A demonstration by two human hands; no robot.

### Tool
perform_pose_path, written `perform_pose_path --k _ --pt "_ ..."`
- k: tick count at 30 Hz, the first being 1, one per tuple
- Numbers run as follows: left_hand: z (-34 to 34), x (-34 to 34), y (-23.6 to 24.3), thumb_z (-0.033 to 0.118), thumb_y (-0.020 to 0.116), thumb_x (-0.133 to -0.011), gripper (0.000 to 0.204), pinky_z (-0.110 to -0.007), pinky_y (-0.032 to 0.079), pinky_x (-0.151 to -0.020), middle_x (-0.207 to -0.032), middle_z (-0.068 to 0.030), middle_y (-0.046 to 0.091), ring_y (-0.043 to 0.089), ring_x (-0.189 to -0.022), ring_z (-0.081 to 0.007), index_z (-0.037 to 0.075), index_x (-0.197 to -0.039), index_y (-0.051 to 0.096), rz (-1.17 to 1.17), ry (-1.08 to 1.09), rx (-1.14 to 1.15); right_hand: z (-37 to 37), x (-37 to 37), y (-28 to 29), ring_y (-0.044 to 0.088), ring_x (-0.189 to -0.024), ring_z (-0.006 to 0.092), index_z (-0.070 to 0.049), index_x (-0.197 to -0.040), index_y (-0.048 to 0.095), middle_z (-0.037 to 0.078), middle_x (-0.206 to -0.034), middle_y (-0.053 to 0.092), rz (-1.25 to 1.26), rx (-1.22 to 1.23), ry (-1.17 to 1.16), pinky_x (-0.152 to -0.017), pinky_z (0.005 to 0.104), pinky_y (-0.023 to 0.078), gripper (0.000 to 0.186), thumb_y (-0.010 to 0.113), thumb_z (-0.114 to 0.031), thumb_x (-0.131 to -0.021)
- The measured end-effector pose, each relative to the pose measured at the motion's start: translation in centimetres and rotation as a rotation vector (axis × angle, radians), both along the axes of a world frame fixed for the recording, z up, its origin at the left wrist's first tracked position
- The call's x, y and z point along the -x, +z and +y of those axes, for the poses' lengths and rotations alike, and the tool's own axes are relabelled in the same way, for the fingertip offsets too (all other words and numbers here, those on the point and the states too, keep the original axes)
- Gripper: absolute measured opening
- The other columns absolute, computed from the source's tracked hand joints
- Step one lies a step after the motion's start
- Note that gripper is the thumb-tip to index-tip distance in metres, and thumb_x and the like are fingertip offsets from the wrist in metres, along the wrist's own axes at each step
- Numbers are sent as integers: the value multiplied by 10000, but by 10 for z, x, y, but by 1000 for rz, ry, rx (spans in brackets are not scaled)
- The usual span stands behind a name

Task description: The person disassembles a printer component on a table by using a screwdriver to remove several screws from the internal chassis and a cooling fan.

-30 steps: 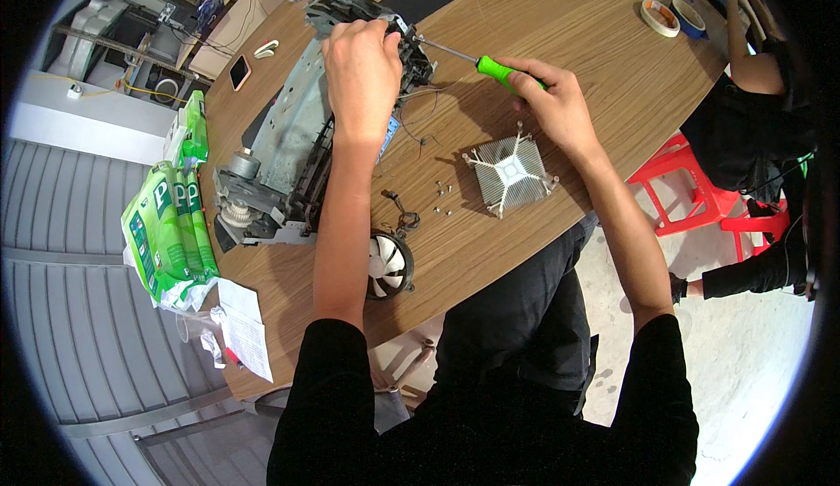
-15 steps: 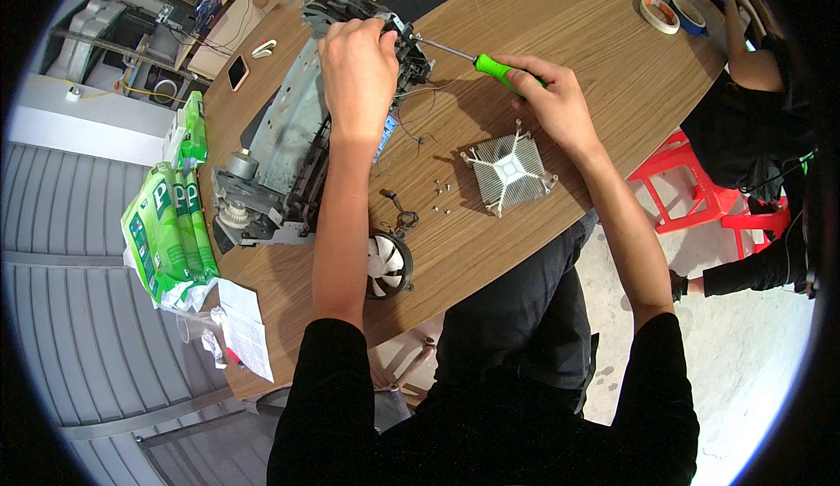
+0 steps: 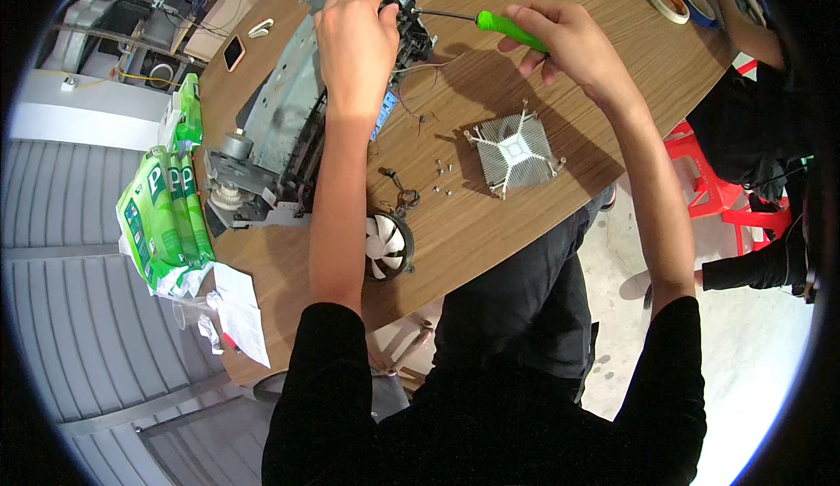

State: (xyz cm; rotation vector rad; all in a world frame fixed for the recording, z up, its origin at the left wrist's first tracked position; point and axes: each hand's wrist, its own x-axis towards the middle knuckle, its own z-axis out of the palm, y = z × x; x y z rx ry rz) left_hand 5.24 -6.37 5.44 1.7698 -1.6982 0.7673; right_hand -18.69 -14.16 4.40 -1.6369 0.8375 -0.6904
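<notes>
A stripped-down printer mechanism (image 3: 289, 110), with a metal plate, a motor and white gears, lies on the wooden table to the left. My left hand (image 3: 354, 53) is curled over its far end; the fingertips are partly hidden. In my right hand (image 3: 560, 44) is a green-handled screwdriver (image 3: 510, 28), held between thumb and forefinger with the other fingers loosely bent. Its shaft points left, and the tip meets the mechanism's right side, where the exact contact cannot be made out. Thin wires trail from that side onto the table, near a blue part (image 3: 383, 117).
A finned heat sink (image 3: 516, 152) lies below my right hand, beside several small screws (image 3: 444, 171). A fan (image 3: 387, 245) sits by my left forearm. Green packages (image 3: 162, 215), papers (image 3: 241, 311), a phone (image 3: 234, 53) and tape rolls (image 3: 668, 3) lie farther out. Another person is at right.
My right hand has shifted slightly up and right, its lower fingers loosening from the screwdriver handle. My left hand stays on the mechanism. The whole view has shifted a little.
</notes>
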Motion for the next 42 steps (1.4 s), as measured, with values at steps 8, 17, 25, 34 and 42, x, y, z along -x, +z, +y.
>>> perform_pose_path --k 8,17,25,34,42 --pt "-2 -2 3 133 760 -806 216 -450 513 -826 -911 -203 713 660 -885 -393 -19 -958 749 -24 -8 2 -12 -2 -10 612 -542 132 -46 -1097 749 75 -780 741 146 406 26 -549 303 509 359 616 -356 -974" --pt "0 -4 4 137 760 -807 210 -452 515 -810 -910 -205 710 661 -872 -392 -22 -944 746 -43 -53 18 -14 2 -12 632 -697 355 -89 -1117 734 144 -840 683 147 1113 37 -671 442 528 249 686 -214 -906" --pt "6 32 11 124 751 -808 232 -442 472 -867 -949 -137 688 633 -937 -327 34 -1022 741 -257 44 100 -15 1 -22 618 -912 318 -86 -1094 713 84 -969 668 98 1261 -68 -769 415 527 278 732 -103 -817" --pt "-14 26 -23 -16 635 -778 289 -393 448 -929 -964 -82 732 676 -946 -246 48 -1041 734 -262 -255 -49 6 -5 -14 685 -995 202 32 -1295 585 163 -1085 708 -111 575 -223 -867 318 544 565 824 -41 -788" --pt "-17 39 -30 -9 618 -793 253 -429 432 -985 -1014 -113 737 677 -992 -259 33 -1011 741 -211 -151 -98 -9 9 -28 563 -496 122 -7 -1078 684 70 -776 696 -42 12 -57 -486 285 453 431 603 -422 -991"
